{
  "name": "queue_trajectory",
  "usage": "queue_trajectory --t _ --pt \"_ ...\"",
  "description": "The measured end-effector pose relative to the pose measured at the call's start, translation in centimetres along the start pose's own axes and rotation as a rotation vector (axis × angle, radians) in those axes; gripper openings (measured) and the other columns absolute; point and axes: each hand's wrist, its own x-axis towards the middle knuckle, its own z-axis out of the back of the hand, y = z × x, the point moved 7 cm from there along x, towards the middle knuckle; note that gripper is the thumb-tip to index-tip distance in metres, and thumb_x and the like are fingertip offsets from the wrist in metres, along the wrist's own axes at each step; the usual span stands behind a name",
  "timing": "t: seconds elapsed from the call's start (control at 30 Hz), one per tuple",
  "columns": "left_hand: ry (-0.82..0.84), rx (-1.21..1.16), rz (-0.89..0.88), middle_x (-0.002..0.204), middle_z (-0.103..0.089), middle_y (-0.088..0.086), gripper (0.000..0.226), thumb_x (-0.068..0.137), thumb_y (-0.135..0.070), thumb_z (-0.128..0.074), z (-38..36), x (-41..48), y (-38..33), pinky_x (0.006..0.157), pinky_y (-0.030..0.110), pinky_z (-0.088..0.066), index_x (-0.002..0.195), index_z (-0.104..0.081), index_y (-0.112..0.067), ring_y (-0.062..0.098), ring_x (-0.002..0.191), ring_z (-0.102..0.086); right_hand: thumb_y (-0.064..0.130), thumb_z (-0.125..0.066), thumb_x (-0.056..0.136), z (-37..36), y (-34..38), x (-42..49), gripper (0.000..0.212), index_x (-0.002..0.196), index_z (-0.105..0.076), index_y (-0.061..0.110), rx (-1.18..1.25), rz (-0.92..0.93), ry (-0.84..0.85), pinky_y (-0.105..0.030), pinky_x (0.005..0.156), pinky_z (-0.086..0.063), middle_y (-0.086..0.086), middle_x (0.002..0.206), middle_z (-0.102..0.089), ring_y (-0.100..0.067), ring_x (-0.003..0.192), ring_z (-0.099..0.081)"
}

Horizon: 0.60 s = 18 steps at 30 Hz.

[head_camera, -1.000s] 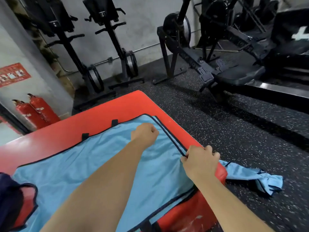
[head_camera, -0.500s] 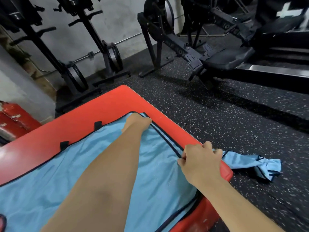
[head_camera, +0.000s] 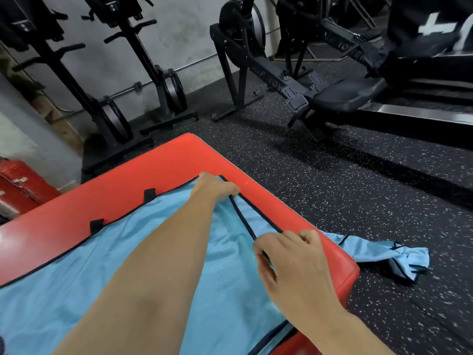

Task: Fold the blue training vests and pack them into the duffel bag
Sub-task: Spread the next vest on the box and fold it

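Left hand (head_camera: 215,187): my fingers (head_camera: 230,192) are curled in tight, pinching the far corner of the blue vest (head_camera: 64,290) close to the far right corner of the red pad (head_camera: 153,172).
Right hand (head_camera: 289,260): fingers (head_camera: 305,235) and thumb are closed narrow on the black trim (head_camera: 243,219) at the pad's right edge.
Vest, place: spread flat across the pad from the near left up to the far right corner. Two black tabs (head_camera: 149,194) sit along its far edge.
Vest, feel: I judge it light, thin and limp, with a slick sheen. It will sag and slide unless both ends are held.
Where to hold: the stitched trim and the corners are the firmest parts, and pulling them apart keeps the edge straight for a fold.
Loose cloth (head_camera: 371,251): more blue fabric trails off the pad's right edge onto the floor (head_camera: 332,201), crumpled. I cannot tell whether it is a second vest or part of this one.
Duffel bag: not in view, so nothing is packed that I can see.
Beyond: a rowing machine (head_camera: 332,96) stands well apart on the floor.
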Motion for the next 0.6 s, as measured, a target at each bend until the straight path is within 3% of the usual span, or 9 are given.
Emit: queue_trajectory --t 0.07,0.1,0.17,0.2,0.3,0.4,0.5,0.6 --pt "0.025 0.04 -0.011 0.094 -0.055 0.006 0.088 0.062 -0.029 -0.077 -0.1 -0.2 -0.3 0.06 0.029 -0.048 0.133 -0.032 -0.002 0.022 0.082 -0.06 0.02 -0.048 0.079 0.6 0.5 0.3 0.012 0.079 -0.058 0.025 0.042 -0.004 -0.03 -0.031 0.065 -0.031 0.012 0.066 -0.055 -0.009 0.058 -0.042" --pt "0.015 0.067 -0.033 0.09 -0.055 0.005 0.07 0.066 -0.026 -0.074 0.0 -0.4 -0.5 0.059 0.028 -0.048 0.124 -0.042 -0.001 0.02 0.076 -0.059 0.02 -0.047 0.079 0.8 0.8 0.5 0.012 0.078 -0.058 0.025 0.043 -0.002 -0.031 -0.029 0.063 -0.03 0.012 0.067 -0.056 -0.008 0.055 -0.033" --pt "-0.057 0.087 -0.066 0.075 -0.052 0.003 0.018 0.075 -0.019 -0.064 0.7 -0.2 -0.2 0.058 0.026 -0.048 0.085 -0.054 -0.007 0.019 0.065 -0.059 0.021 -0.045 0.079 1.3 1.3 0.8 0.015 0.076 -0.059 0.026 0.012 0.0 -0.025 -0.026 0.06 -0.027 0.013 0.067 -0.056 -0.009 0.055 -0.019" --pt "-0.092 0.061 -0.07 0.069 -0.049 0.003 0.014 0.079 -0.016 -0.059 1.0 0.2 0.2 0.057 0.025 -0.045 0.071 -0.049 -0.01 0.019 0.061 -0.057 0.022 -0.044 0.078 1.5 1.3 0.9 0.016 0.076 -0.059 0.027 0.001 -0.01 -0.017 -0.025 0.059 -0.025 0.013 0.067 -0.057 -0.009 0.054 -0.016" --pt "-0.171 0.021 -0.054 0.073 -0.053 0.006 0.022 0.086 -0.013 -0.052 2.5 0.5 1.9 0.056 0.025 -0.039 0.066 -0.044 -0.011 0.019 0.057 -0.048 0.02 -0.049 0.073 1.2 0.3 0.4 0.013 0.073 -0.057 0.031 -0.036 -0.097 0.051 -0.019 0.055 -0.025 0.015 0.064 -0.056 -0.009 0.049 -0.019" --pt "-0.267 0.044 -0.039 0.077 -0.061 0.009 0.028 0.093 -0.022 -0.051 4.9 0.5 2.7 0.054 0.025 -0.038 0.068 -0.049 -0.009 0.019 0.057 -0.05 0.017 -0.059 0.072 0.4 -0.7 -0.2 0.016 0.078 -0.057 0.032 0.041 -0.221 0.167 -0.026 0.045 -0.037 0.014 0.068 -0.057 -0.013 0.047 -0.046" --pt "-0.359 0.059 -0.131 0.077 -0.063 0.01 0.027 0.09 -0.021 -0.046 7.8 0.3 0.6 0.061 0.028 -0.04 0.074 -0.058 -0.003 0.025 0.065 -0.053 0.013 -0.056 0.088 0.6 -1.3 0.6 0.019 0.092 -0.065 0.03 0.2 -0.329 0.273 -0.035 0.068 -0.049 0.014 0.087 -0.064 -0.012 0.072 -0.058" --pt "-0.355 0.084 -0.233 0.072 -0.062 0.008 0.021 0.084 -0.014 -0.046 8.7 0.0 -2.9 0.054 0.026 -0.037 0.075 -0.062 -0.003 0.023 0.062 -0.055 0.008 -0.06 0.086 2.1 -2.8 1.6 0.02 0.089 -0.068 0.027 0.247 -0.394 0.202 -0.034 0.072 -0.049 0.012 0.084 -0.066 -0.009 0.071 -0.055"
